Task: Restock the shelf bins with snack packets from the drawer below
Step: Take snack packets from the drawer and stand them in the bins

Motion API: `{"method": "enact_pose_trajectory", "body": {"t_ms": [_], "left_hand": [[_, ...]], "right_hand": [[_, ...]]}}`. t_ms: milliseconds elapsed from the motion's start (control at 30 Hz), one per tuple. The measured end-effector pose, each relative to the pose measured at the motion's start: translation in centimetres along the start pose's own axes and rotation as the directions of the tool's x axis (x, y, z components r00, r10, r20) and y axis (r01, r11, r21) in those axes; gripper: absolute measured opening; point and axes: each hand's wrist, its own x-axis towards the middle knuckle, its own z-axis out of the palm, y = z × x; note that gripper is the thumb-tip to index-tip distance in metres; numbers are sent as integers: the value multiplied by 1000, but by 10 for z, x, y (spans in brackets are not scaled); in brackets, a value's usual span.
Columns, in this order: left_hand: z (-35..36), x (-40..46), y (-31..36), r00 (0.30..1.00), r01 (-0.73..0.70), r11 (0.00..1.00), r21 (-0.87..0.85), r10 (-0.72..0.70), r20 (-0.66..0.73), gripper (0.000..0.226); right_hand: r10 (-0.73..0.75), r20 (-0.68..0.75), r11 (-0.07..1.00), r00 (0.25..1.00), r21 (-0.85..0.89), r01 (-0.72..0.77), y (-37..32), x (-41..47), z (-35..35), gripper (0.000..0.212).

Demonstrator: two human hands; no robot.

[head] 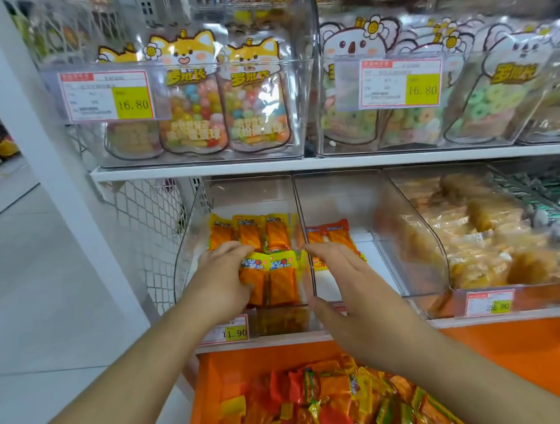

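Orange drawer (211,396) pulled out at bottom, heaped with loose orange, red and yellow snack packets (333,405). Above it, leftmost clear bin (189,250) on lower shelf holds yellow-topped orange packets (269,274) lying flat in rows. Left hand (224,280) inside this bin, fingers curled onto front packets, touching them; true grip unclear. Right hand (345,280) released, fingers straight, alongside bin's right wall, holding nothing. Neighbouring bin (336,188) holds few red-topped packets (329,235).
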Motion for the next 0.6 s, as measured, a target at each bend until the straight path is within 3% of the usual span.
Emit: {"method": "enact_pose_trajectory", "body": {"t_ms": [233, 600], "left_hand": [[-1, 10, -6, 981, 112, 990, 83, -124, 150, 65], [1, 7, 1, 989, 78, 983, 167, -98, 112, 60]], "right_hand": [[7, 11, 1000, 1000, -2, -7, 1, -1, 0, 69], [-5, 12, 1000, 1000, -27, 6, 1, -1, 0, 72]]}}
